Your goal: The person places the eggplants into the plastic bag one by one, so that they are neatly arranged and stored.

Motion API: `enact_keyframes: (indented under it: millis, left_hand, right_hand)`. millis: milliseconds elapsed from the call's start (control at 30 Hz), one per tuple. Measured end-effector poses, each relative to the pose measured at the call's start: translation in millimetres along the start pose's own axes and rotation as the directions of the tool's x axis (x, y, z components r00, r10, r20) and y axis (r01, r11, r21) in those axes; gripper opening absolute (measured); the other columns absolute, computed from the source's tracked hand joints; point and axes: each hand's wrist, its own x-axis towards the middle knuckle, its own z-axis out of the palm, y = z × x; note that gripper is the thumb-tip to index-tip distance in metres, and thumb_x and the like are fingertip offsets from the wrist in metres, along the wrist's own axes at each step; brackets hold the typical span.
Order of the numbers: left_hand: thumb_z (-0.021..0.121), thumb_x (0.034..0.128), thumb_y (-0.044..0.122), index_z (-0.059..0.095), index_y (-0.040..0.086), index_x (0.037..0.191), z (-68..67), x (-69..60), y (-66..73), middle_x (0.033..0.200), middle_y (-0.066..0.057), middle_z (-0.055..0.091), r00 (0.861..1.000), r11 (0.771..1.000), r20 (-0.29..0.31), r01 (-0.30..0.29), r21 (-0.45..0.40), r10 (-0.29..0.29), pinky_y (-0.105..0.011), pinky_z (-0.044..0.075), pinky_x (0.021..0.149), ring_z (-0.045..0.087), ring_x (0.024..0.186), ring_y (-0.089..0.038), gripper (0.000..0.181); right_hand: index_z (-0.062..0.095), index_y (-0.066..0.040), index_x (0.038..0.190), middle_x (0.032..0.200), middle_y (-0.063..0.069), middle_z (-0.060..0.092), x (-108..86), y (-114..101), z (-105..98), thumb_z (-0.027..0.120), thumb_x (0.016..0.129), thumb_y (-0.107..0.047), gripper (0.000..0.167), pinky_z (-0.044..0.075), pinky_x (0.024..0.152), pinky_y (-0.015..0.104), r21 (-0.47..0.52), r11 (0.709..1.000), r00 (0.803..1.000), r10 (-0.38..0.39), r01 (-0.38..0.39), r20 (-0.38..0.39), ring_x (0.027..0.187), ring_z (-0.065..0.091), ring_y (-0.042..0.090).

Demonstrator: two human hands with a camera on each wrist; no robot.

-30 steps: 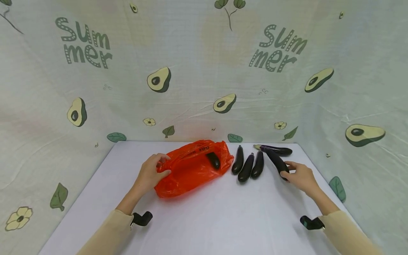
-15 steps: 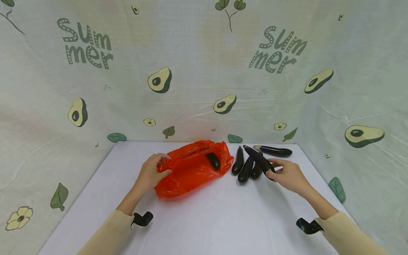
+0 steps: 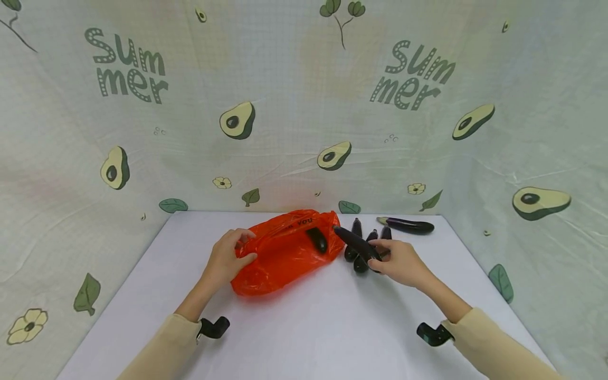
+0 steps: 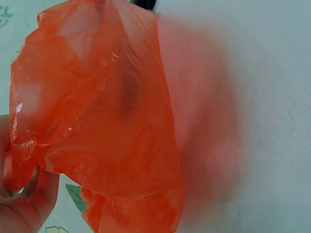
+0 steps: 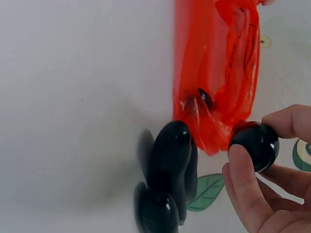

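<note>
My right hand holds a dark eggplant by its thick end, its stem end pointing left toward a red plastic bag. In the right wrist view the fingers pinch that eggplant around its rounded end. With curled fingers and thumb, my left hand grips the bag's left edge, spreading its mouth toward me. Inside the bag lies one eggplant, partly hidden by the plastic. The left wrist view is mostly filled by the bag, with the left fingers at its edge.
Below the held eggplant, several eggplants lie close together on the white table, partly covered in the head view. Another eggplant lies alone at the back right. A printed cloth hangs behind the table.
My right hand has lifted the eggplant from the back right and carried it left, over the grouped eggplants toward the bag. The left hand and bag have barely moved.
</note>
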Motion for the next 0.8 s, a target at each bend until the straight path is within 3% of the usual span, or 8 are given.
enact_keyframes:
  millis: [333,433,567,800]
  left_hand:
    - [0.087,0.0877,0.006,0.064,0.013,0.130,2.1,1.5,3.0,0.118,-0.008,0.065,1.000,1.000,-0.002,-0.028,-0.008,0.028,-0.045,0.062,0.091,0.061,0.108,-0.026,0.048]
    - [0.087,0.0879,0.006,0.063,0.013,0.130,2.8,1.5,3.2,0.118,-0.008,0.065,1.000,1.000,0.000,-0.023,-0.006,0.023,-0.045,0.062,0.091,0.061,0.108,-0.026,0.049]
    - [0.087,0.0879,0.005,0.063,0.012,0.130,3.1,1.3,4.2,0.118,-0.008,0.065,1.000,1.000,0.001,-0.021,-0.004,0.021,-0.045,0.062,0.091,0.061,0.108,-0.026,0.049]
    - [0.086,0.0879,0.005,0.063,0.012,0.131,3.2,0.6,5.7,0.118,-0.009,0.065,1.000,1.000,-0.002,-0.017,0.002,0.017,-0.046,0.063,0.090,0.061,0.108,-0.027,0.049]
  right_hand:
    - [0.069,0.002,0.133,0.103,0.011,0.076,21.9,-18.2,28.5,0.080,0.088,-0.015,0.049,0.057,0.064,0.030,-0.004,0.997,0.997,-0.078,0.078,0.023,0.073,0.068,0.016]
    - [0.070,0.001,0.133,0.104,0.012,0.075,29.9,-22.6,37.5,0.079,0.089,-0.013,0.048,0.059,0.062,0.031,0.020,0.998,0.997,-0.068,0.067,0.036,0.069,0.068,0.015]
    - [0.071,-0.003,0.133,0.105,0.011,0.075,40.3,-29.4,48.9,0.080,0.089,-0.015,0.046,0.059,0.063,0.029,0.007,1.000,0.999,-0.024,0.023,0.044,0.076,0.067,0.016]
    - [0.072,-0.002,0.133,0.098,0.010,0.075,54.7,-40.3,66.8,0.077,0.088,-0.017,0.048,0.056,0.066,0.031,-0.050,0.998,0.999,-0.038,0.039,0.017,0.080,0.064,0.021]
